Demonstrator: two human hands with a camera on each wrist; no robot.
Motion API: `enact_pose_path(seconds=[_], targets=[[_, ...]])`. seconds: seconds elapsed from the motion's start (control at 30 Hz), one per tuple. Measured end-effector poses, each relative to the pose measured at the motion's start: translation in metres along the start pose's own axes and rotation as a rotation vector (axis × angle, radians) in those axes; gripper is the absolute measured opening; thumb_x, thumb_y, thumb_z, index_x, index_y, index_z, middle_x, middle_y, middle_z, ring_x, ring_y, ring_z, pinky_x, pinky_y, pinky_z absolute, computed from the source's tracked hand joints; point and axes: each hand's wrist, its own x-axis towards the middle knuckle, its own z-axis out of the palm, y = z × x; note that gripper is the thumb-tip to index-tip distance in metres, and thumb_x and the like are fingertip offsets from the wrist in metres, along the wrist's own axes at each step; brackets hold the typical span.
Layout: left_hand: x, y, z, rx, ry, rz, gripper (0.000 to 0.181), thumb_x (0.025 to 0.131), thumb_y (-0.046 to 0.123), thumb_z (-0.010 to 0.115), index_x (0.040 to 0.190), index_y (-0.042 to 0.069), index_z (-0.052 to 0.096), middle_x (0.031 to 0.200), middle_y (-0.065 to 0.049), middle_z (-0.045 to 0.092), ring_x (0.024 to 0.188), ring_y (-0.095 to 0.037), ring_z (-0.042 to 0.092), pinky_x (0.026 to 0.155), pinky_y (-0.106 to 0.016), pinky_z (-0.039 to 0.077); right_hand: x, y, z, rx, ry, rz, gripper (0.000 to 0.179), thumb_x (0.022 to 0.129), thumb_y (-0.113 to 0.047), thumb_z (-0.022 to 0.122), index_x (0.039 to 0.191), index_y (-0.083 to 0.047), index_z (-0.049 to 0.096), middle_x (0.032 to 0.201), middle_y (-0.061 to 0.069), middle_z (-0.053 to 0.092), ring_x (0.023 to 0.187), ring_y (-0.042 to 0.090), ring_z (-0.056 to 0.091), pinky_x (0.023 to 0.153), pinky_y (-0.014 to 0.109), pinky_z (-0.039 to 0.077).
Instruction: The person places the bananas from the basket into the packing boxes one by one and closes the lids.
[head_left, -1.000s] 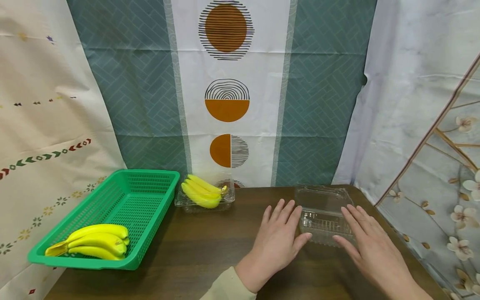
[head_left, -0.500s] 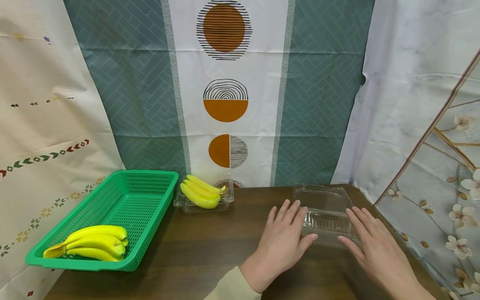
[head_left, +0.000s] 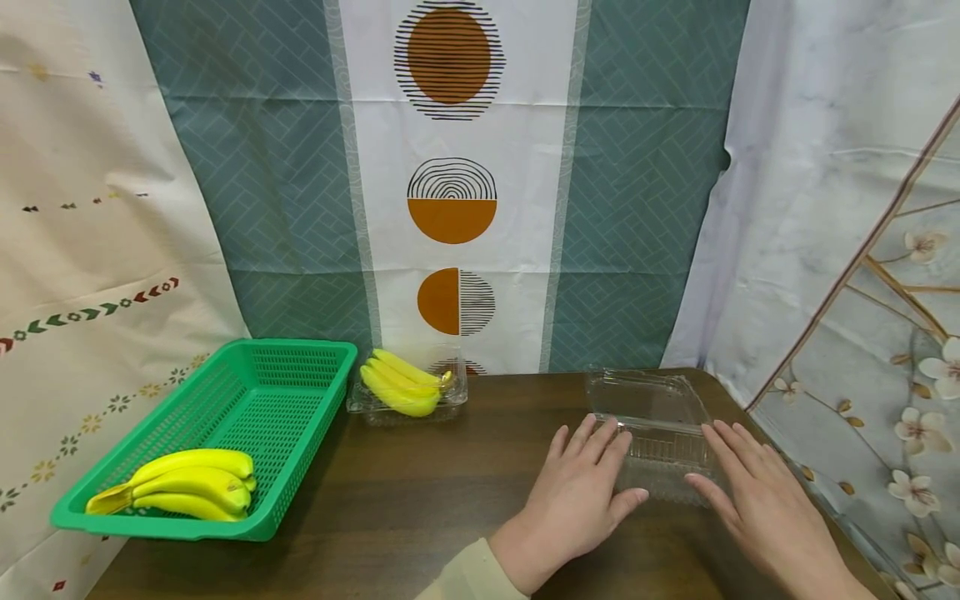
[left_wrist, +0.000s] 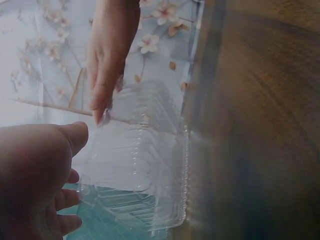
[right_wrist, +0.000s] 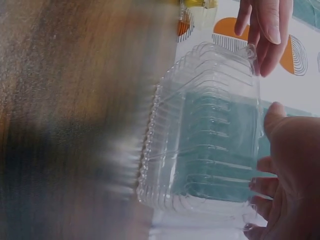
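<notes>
A clear plastic clamshell box (head_left: 666, 446) stands on the right of the table, its lid (head_left: 641, 396) raised at the back. My left hand (head_left: 577, 496) lies at the box's left front corner, fingers extended and fingertips at its upper rim. At the right end my right hand (head_left: 768, 504) has straight fingers reaching to the rim. Neither hand curls round the box. Both wrist views show the ribbed box (right_wrist: 210, 140) between the two hands; whether each fingertip touches it is hard to tell.
A green basket (head_left: 307, 454) on the left holds a bunch of bananas (head_left: 187, 483). Behind, another clear box (head_left: 457, 387) contains more bananas (head_left: 401, 383). Patterned cloths (head_left: 637, 208) hang round the brown table (head_left: 420, 500).
My left hand has slid to the right and a little nearer the table's front. My right hand has shifted slightly right. The basket and bananas stay put.
</notes>
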Motion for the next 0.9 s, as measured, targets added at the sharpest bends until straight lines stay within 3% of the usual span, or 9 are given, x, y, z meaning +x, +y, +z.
enact_pose_path(seconds=[0.3,0.53,0.9], targets=[[-0.005,0.003,0.007,0.023,-0.018,0.042,0.068,0.114,0.064,0.044,0.166,0.021,0.051,0.172,-0.002,0.045,0.161,-0.027,0.038,0.124,-0.056,0.042,-0.006,0.003,0.004,0.018,-0.049,0.028,0.071,0.109,-0.036,0.073,0.161,0.005,0.049,0.16,0.034,0.049,0.151,0.056,0.041,0.134,0.06,0.011],[-0.009,0.002,0.01,0.019,-0.03,0.043,0.066,0.113,0.063,0.048,0.164,0.021,0.053,0.17,0.0,0.048,0.16,-0.026,0.04,0.123,-0.056,0.043,-0.01,0.003,0.01,0.013,-0.055,0.022,0.067,0.109,-0.036,0.072,0.159,0.004,0.053,0.159,0.032,0.051,0.152,0.053,0.042,0.135,0.055,0.01],[-0.013,-0.001,0.018,-0.028,-0.125,0.056,0.067,0.113,0.064,0.045,0.166,0.023,0.051,0.173,0.001,0.044,0.162,-0.024,0.036,0.124,-0.058,0.041,-0.015,0.008,0.021,0.046,-0.139,0.063,0.066,0.111,-0.037,0.069,0.159,0.005,0.053,0.161,0.033,0.049,0.149,0.056,0.043,0.133,0.061,0.015]])
